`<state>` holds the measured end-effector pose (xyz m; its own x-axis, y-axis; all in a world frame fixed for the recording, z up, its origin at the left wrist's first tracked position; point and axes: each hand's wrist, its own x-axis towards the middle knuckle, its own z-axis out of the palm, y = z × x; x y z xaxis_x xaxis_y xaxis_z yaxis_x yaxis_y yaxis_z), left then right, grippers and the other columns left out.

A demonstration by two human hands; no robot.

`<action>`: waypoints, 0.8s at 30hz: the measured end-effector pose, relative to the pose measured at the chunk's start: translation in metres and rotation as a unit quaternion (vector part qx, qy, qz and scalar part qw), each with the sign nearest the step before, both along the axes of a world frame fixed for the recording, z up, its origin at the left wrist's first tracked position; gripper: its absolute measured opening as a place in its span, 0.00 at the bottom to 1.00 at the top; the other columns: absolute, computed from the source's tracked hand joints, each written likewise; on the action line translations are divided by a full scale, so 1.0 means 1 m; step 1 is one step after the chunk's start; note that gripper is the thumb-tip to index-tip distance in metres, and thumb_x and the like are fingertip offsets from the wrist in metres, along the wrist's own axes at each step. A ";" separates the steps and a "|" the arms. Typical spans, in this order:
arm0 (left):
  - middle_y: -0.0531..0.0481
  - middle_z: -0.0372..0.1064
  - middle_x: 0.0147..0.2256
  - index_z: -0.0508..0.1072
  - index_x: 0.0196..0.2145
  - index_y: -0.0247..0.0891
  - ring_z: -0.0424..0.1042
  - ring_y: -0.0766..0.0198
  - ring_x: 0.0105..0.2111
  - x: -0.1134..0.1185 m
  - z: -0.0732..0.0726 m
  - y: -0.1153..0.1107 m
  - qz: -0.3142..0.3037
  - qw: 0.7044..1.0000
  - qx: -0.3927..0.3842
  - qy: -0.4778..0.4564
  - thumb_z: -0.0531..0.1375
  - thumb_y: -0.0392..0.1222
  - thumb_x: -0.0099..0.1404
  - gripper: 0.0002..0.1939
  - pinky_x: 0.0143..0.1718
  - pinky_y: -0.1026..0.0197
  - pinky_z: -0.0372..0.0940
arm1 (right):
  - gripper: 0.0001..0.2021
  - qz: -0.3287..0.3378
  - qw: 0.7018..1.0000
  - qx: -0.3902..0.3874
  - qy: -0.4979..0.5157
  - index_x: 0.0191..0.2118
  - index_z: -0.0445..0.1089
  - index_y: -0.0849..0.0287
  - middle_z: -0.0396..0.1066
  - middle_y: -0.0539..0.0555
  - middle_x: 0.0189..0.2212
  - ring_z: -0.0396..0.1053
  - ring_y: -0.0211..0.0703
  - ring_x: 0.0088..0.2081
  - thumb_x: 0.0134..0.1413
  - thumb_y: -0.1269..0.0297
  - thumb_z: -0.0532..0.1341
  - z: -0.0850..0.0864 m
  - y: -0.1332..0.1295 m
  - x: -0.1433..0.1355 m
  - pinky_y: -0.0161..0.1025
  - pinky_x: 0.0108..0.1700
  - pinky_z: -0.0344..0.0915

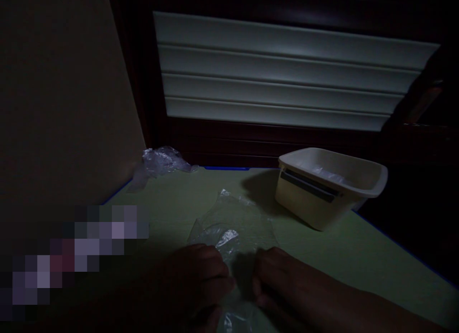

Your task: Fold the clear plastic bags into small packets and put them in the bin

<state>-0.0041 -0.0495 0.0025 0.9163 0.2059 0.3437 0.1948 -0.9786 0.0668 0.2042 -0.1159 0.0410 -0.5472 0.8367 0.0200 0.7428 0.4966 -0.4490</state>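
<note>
A clear plastic bag (247,216) lies spread on the pale green tabletop, and its near part runs down between my two hands. On the bag's left side my left hand (204,275) has its fingers curled and closed on the film. Opposite it, my right hand (278,278) is also closed, knuckles up, at the bag's right side. The hands are a short gap apart. Dim light and the hands themselves hide the exact grip of the fingertips.
A cream plastic bin (304,204) with a dark strip stands at the right, with clear film inside. Crumpled plastic bags (163,160) lie at the far left corner. The table (344,247) has a blue edge. Behind it is a slatted panel (279,74); a wall rises at left.
</note>
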 end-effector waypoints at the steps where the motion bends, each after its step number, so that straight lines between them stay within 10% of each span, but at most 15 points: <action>1: 0.48 0.68 0.35 0.67 0.37 0.37 0.65 0.60 0.35 0.000 0.001 0.000 0.001 1.000 -0.027 -0.007 0.55 0.30 0.54 0.12 0.38 0.60 0.61 | 0.07 -0.006 1.000 -0.002 0.006 0.34 0.65 0.58 0.71 0.53 0.33 0.68 0.39 0.35 0.55 0.77 0.53 0.001 -0.001 0.001 0.35 0.39 0.64; 16: 0.53 0.67 0.29 0.67 0.27 0.36 0.64 0.64 0.30 0.006 -0.002 0.008 -0.028 0.999 0.011 0.039 0.56 0.34 0.63 0.06 0.31 0.60 0.56 | 0.14 0.042 0.998 0.044 -0.021 0.38 0.68 0.59 0.70 0.57 0.38 0.65 0.49 0.41 0.47 0.57 0.65 -0.019 0.014 0.006 0.45 0.45 0.60; 24: 0.53 0.68 0.28 0.68 0.26 0.36 0.65 0.64 0.30 0.006 -0.005 0.008 -0.032 0.999 -0.002 0.027 0.59 0.38 0.62 0.08 0.34 0.60 0.57 | 0.07 0.009 1.000 0.009 -0.014 0.38 0.70 0.61 0.69 0.56 0.36 0.65 0.43 0.40 0.57 0.72 0.55 -0.010 0.007 -0.002 0.40 0.44 0.59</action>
<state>0.0015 -0.0414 -0.0025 0.9448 0.1467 0.2929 0.1346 -0.9890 0.0613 0.2023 -0.1085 0.0314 -0.5622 0.8268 0.0189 0.7461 0.5169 -0.4198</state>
